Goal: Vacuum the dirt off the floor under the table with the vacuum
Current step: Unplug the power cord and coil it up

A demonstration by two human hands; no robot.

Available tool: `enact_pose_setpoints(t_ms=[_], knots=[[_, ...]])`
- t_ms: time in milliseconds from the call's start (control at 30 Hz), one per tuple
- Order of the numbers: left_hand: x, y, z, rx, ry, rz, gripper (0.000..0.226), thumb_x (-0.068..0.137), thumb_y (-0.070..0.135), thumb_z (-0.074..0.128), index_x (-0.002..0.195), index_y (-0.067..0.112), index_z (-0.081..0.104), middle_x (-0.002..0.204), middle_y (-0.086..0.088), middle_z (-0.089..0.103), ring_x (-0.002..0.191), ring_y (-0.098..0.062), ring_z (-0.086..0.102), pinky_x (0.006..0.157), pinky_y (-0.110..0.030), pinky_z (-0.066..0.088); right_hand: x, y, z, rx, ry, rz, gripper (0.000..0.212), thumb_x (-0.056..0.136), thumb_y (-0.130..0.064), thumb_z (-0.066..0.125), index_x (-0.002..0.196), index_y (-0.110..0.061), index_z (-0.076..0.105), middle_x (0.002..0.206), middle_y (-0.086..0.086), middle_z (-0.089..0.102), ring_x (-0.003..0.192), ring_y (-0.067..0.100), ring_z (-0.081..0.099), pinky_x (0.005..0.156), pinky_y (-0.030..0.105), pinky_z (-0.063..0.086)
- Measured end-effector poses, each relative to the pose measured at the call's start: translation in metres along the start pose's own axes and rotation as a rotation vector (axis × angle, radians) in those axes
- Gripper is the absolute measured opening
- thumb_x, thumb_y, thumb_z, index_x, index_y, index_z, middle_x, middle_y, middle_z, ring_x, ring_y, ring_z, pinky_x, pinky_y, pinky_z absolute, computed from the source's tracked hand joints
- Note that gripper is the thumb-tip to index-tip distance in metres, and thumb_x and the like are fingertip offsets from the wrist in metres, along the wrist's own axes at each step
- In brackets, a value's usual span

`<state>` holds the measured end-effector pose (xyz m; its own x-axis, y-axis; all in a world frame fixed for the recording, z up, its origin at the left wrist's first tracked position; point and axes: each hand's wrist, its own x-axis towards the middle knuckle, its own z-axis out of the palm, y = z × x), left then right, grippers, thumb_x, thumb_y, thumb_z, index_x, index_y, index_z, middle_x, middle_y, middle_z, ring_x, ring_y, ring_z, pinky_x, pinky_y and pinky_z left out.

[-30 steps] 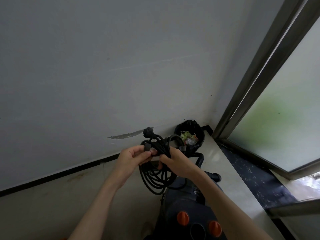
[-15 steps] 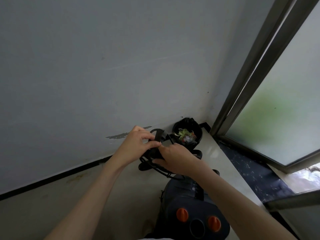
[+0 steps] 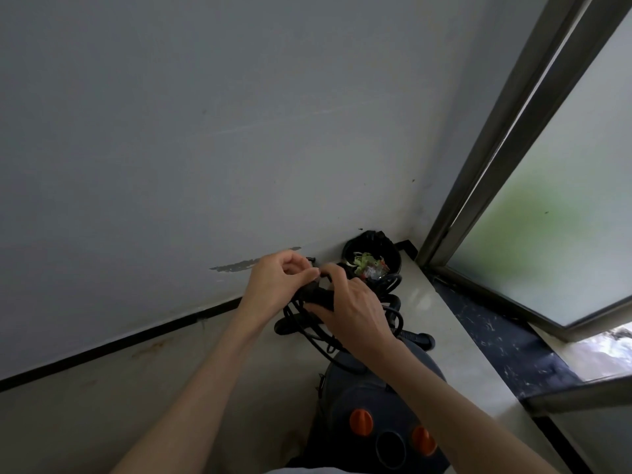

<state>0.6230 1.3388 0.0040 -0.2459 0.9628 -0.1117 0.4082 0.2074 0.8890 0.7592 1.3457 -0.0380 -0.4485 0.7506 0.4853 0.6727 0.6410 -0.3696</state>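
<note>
A dark grey canister vacuum (image 3: 372, 401) with two orange knobs stands on the floor right below me. Above it hangs its coiled black power cord (image 3: 309, 319). My left hand (image 3: 277, 285) pinches the top of the cord bundle with fingers and thumb. My right hand (image 3: 349, 311) grips the bundle from the right, its fingers curled over the cord. The plug is mostly hidden behind my fingers. No table is in view.
A black waste bin (image 3: 390, 253) with rubbish in it stands in the corner just beyond my hands. A grey wall with a black skirting strip (image 3: 119, 342) runs on the left. A frosted glass door (image 3: 564, 217) and dark threshold (image 3: 506, 340) are on the right.
The cord bundle has come down and my hands have closed in on its top. The plug that stood out above the coil is now covered by my fingers.
</note>
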Motion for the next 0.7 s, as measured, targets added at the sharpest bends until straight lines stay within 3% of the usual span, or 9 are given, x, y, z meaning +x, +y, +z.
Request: enact_pose_setpoints(t_ms=[100, 200, 267, 333, 367, 433, 500, 600, 700], knots=[[-0.001, 0.002, 0.003, 0.022, 0.008, 0.062, 0.010, 0.086, 0.015, 0.066, 0.078, 0.020, 0.068, 0.070, 0.009, 0.065, 0.065, 0.000, 0.059, 0.057, -0.007, 0.044, 0.004, 0.000, 0.001, -0.016, 0.045, -0.020, 0.053, 0.066, -0.027, 0.077, 0.109, 0.001, 0.063, 0.063, 0.001, 0.068, 0.049, 0.018, 0.061, 0.049, 0.020, 0.046], [-0.002, -0.003, 0.001, 0.034, -0.002, 0.115, 0.019, 0.090, 0.009, 0.059, 0.084, 0.023, 0.070, 0.086, 0.010, 0.068, 0.083, 0.000, 0.062, 0.073, -0.007, 0.046, 0.006, 0.004, 0.003, 0.039, 0.017, -0.016, 0.043, 0.078, -0.032, 0.062, 0.108, -0.001, 0.067, 0.067, 0.003, 0.069, 0.053, 0.020, 0.063, 0.052, 0.027, 0.051], [-0.010, -0.007, -0.001, -0.070, 0.123, 0.122, 0.023, 0.090, 0.005, 0.057, 0.085, 0.025, 0.068, 0.095, 0.008, 0.068, 0.090, -0.002, 0.062, 0.079, -0.010, 0.047, 0.006, 0.008, 0.004, 0.082, 0.008, 0.034, 0.044, 0.084, -0.038, 0.050, 0.103, -0.003, 0.068, 0.071, 0.006, 0.070, 0.057, 0.023, 0.064, 0.052, 0.031, 0.054], [-0.026, -0.014, 0.000, -0.196, 0.310, 0.074, 0.022, 0.092, 0.005, 0.054, 0.085, 0.023, 0.065, 0.083, 0.004, 0.066, 0.077, -0.004, 0.061, 0.071, -0.010, 0.048, 0.006, 0.010, 0.005, 0.118, -0.013, 0.114, 0.047, 0.086, -0.042, 0.046, 0.102, -0.003, 0.067, 0.074, 0.008, 0.069, 0.061, 0.027, 0.064, 0.055, 0.035, 0.054], [-0.035, -0.017, 0.003, -0.236, 0.320, 0.019, 0.021, 0.093, 0.005, 0.052, 0.086, 0.021, 0.065, 0.078, 0.001, 0.065, 0.072, -0.007, 0.061, 0.066, -0.012, 0.049, 0.008, 0.011, 0.005, 0.134, -0.022, 0.152, 0.044, 0.088, -0.041, 0.049, 0.103, -0.003, 0.067, 0.076, 0.008, 0.069, 0.062, 0.027, 0.063, 0.057, 0.036, 0.054], [-0.048, -0.022, 0.015, -0.281, 0.144, -0.146, 0.019, 0.096, 0.008, 0.048, 0.095, 0.012, 0.067, 0.079, -0.005, 0.068, 0.074, -0.015, 0.065, 0.065, -0.017, 0.053, 0.011, 0.011, 0.003, 0.161, -0.051, 0.217, 0.032, 0.090, -0.033, 0.060, 0.102, -0.004, 0.066, 0.078, 0.008, 0.069, 0.064, 0.025, 0.063, 0.060, 0.037, 0.053], [-0.048, -0.023, 0.024, -0.385, -0.012, -0.295, 0.023, 0.098, 0.009, 0.046, 0.106, 0.004, 0.066, 0.089, -0.006, 0.071, 0.080, -0.015, 0.068, 0.070, -0.019, 0.055, 0.016, 0.010, -0.002, 0.188, -0.091, 0.288, 0.025, 0.090, -0.032, 0.063, 0.100, -0.009, 0.066, 0.077, 0.003, 0.068, 0.063, 0.016, 0.059, 0.060, 0.027, 0.048], [-0.034, -0.016, 0.026, -0.344, -0.005, -0.279, 0.025, 0.099, 0.012, 0.045, 0.117, 0.011, 0.063, 0.095, 0.001, 0.070, 0.078, -0.006, 0.065, 0.067, -0.014, 0.050, 0.019, 0.012, -0.007, 0.290, -0.166, 0.460, 0.019, 0.090, -0.036, 0.061, 0.089, -0.017, 0.064, 0.067, -0.009, 0.058, 0.055, 0.004, 0.050, 0.051, 0.016, 0.037], [-0.024, -0.013, 0.023, -0.201, -0.059, -0.236, 0.031, 0.096, 0.018, 0.051, 0.127, 0.012, 0.058, 0.113, -0.001, 0.067, 0.100, -0.007, 0.062, 0.076, -0.014, 0.042, 0.021, 0.016, -0.010, 0.584, -0.175, 0.673, 0.030, 0.089, -0.030, 0.064, 0.064, -0.016, 0.056, 0.055, -0.005, 0.054, 0.051, 0.012, 0.050, 0.055, 0.028, 0.043]])
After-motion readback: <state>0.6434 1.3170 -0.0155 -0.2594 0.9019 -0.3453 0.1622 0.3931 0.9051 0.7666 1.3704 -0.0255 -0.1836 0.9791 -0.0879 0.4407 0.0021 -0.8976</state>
